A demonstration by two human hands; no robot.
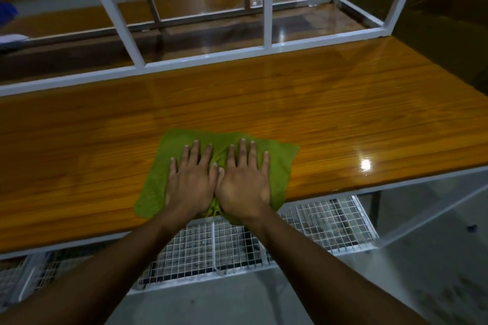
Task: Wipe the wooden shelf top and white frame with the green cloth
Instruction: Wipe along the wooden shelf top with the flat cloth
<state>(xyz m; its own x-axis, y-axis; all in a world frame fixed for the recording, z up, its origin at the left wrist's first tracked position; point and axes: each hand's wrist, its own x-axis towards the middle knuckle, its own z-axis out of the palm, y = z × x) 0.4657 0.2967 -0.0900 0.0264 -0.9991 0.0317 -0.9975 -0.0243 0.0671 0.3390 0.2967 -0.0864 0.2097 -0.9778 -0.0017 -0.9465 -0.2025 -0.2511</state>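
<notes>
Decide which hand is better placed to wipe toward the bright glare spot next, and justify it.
Probably the right hand: on the green cloth, it lies nearer the glare spot than the left hand.

The scene was dim overall. A bright glare spot (365, 165) sat on the glossy wooden shelf top (264, 103), well right of the fingertips (242, 141). Beyond them, the white frame (169, 66) bowed from wide-angle distortion, the far background soft and murky
</notes>
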